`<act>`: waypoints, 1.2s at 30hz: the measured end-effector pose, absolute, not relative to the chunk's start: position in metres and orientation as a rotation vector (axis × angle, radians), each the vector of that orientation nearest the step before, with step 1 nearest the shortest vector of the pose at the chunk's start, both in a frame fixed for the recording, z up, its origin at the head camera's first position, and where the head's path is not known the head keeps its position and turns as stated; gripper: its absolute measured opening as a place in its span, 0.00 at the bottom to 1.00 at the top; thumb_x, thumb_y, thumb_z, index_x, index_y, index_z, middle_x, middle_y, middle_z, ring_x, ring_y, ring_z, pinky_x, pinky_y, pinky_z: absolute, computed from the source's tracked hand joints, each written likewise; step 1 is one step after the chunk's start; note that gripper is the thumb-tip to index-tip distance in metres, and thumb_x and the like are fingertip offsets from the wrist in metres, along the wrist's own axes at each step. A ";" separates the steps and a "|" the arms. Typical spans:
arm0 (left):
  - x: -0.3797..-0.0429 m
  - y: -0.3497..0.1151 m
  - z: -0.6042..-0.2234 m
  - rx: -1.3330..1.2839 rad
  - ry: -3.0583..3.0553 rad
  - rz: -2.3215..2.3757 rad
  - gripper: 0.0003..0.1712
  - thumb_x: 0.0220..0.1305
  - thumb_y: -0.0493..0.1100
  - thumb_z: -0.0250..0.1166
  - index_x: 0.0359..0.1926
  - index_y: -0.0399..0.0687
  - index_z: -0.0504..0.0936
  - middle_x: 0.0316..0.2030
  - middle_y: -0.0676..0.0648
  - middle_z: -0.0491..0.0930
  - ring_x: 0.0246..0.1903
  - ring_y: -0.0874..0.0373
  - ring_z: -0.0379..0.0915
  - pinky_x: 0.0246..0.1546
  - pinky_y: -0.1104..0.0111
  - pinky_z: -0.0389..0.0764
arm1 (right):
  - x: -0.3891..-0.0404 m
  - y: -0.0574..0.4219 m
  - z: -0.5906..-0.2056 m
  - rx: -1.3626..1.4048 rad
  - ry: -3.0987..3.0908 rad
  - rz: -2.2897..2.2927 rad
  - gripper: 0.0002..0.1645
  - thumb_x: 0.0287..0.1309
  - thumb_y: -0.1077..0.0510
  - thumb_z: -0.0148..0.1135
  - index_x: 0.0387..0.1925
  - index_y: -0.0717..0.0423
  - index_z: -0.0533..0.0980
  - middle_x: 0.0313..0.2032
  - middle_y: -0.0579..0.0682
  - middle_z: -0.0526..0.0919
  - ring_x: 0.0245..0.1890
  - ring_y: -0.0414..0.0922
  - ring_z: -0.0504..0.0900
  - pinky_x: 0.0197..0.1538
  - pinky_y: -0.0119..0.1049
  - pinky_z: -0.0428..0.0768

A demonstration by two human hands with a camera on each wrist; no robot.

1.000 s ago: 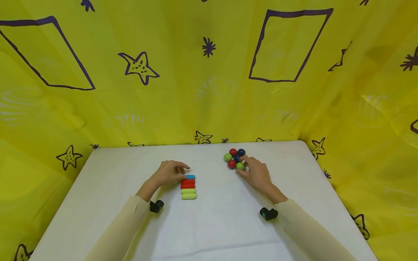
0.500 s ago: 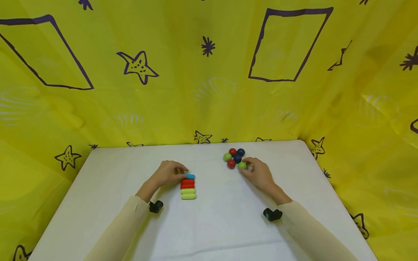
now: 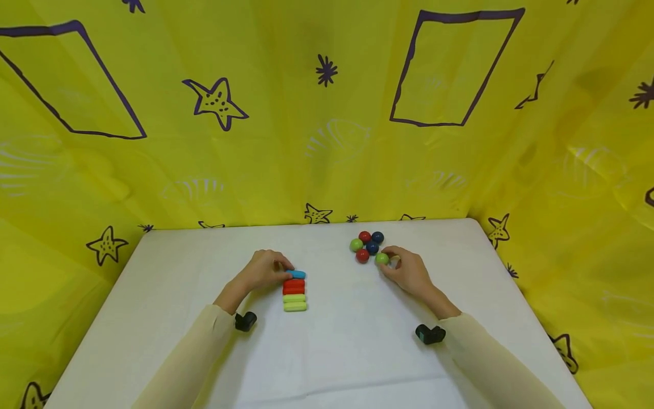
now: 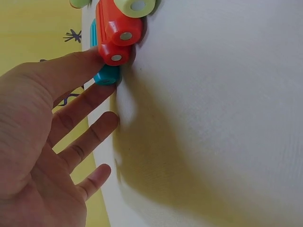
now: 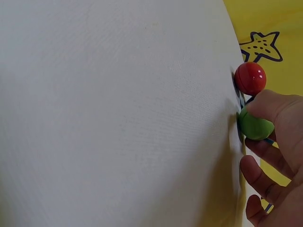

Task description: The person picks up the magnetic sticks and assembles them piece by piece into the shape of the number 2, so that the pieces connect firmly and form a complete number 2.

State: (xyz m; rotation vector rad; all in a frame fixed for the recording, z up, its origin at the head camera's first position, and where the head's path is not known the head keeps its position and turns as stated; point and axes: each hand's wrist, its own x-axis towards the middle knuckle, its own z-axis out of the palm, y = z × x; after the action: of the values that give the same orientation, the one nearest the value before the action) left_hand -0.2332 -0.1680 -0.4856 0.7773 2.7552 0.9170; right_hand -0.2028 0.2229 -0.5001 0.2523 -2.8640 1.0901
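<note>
In the head view my left hand (image 3: 263,271) pinches a short blue rod (image 3: 298,274) at its left end. Directly below lie two red rods (image 3: 293,287) and two pale yellow-green rods (image 3: 294,302), stacked in a column. The left wrist view shows silver discs in the ends of the red rods (image 4: 124,36); thumb and index finger are at the blue rod (image 4: 108,75), other fingers spread. My right hand (image 3: 410,274) holds a green ball (image 3: 381,258) between thumb and index finger. The right wrist view shows this green ball (image 5: 255,124) beside a red ball (image 5: 251,78).
Left of the right hand sit two red balls (image 3: 362,255), two dark blue balls (image 3: 372,247) and another green ball (image 3: 356,245), clustered. White cloth covers the table (image 3: 332,341). A yellow patterned curtain (image 3: 286,113) rises behind and at both sides.
The right hand has drawn the green ball slightly to the right, away from the other balls. Under the left hand the blue rod has tilted and shifted slightly away from the red rods.
</note>
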 end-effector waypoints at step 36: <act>-0.236 -0.135 -0.480 0.756 2.704 1.032 0.09 0.60 0.40 0.76 0.41 0.44 0.90 0.34 0.53 0.85 0.37 0.56 0.73 0.39 0.67 0.77 | -0.200 0.227 -0.501 0.561 -2.897 1.226 0.22 0.58 0.58 0.74 0.54 0.53 0.82 0.46 0.51 0.86 0.29 0.43 0.73 0.31 0.33 0.72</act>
State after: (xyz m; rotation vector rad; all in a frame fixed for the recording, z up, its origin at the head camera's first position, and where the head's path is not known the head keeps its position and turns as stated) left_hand -0.2359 -0.1351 -0.4798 0.7557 2.7045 1.0319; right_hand -0.1999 0.2271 -0.5013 0.5607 -2.8971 1.2261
